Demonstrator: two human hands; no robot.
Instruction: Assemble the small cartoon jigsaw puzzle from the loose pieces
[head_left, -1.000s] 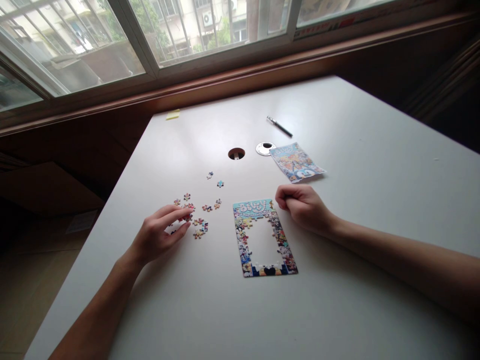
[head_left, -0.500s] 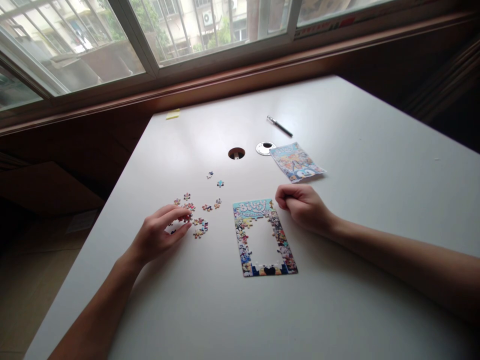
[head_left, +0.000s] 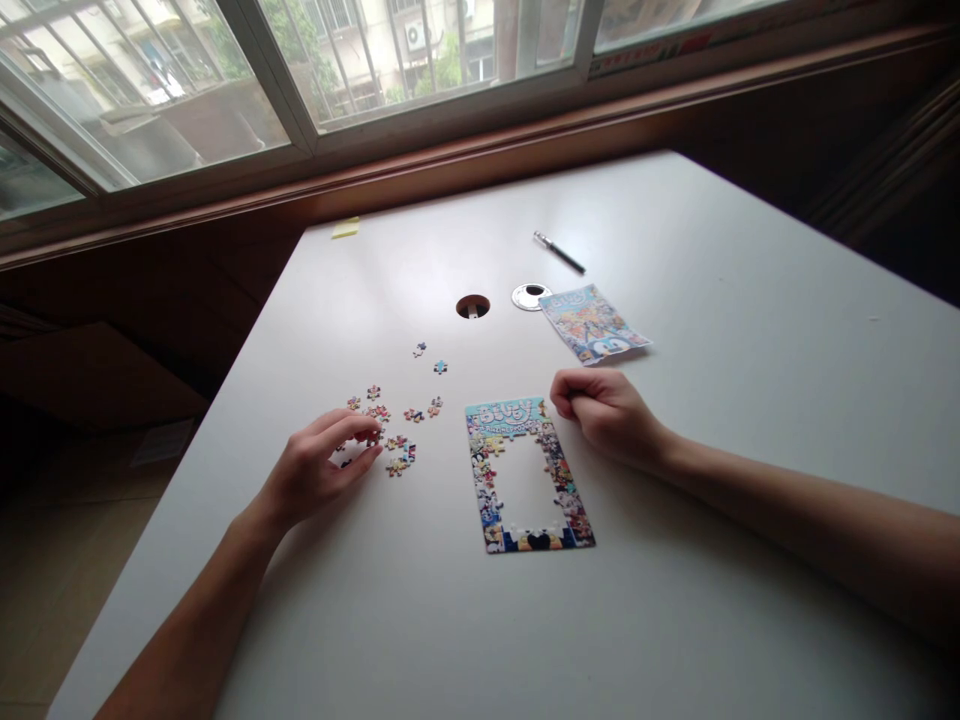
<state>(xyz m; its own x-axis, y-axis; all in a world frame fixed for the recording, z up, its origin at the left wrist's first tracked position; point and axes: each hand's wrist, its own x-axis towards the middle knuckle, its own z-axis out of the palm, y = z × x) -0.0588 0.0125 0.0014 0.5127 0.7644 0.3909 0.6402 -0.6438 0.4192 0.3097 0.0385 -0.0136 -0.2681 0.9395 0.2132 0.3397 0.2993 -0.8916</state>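
My left hand (head_left: 324,462) is over the left side of the loose jigsaw pieces (head_left: 397,456), thumb and fingers curled around a small puzzle piece (head_left: 372,438) that they partly hide. On the table to the right lies a jigsaw puzzle (head_left: 486,500) with its border joined, a light blue titled strip along the top and a bare middle. Just beyond its upper right corner, my right hand (head_left: 600,408) rests on the table as a closed fist. Nothing shows in that fist. Two separate pieces, one of them a blue piece (head_left: 440,368), lie farther back.
A creased picture sheet (head_left: 596,322) lies behind my right hand, overlapping a round metal cover (head_left: 526,297). A black pen (head_left: 560,253) is farther back. The white table (head_left: 420,620) has a round hole (head_left: 473,307) and a yellow sticker (head_left: 346,228) near its far edge, below the window.
The fingers of my left hand have shifted very slightly, and the piece between them sits at a different tilt. My right hand and the joined border have stayed still.
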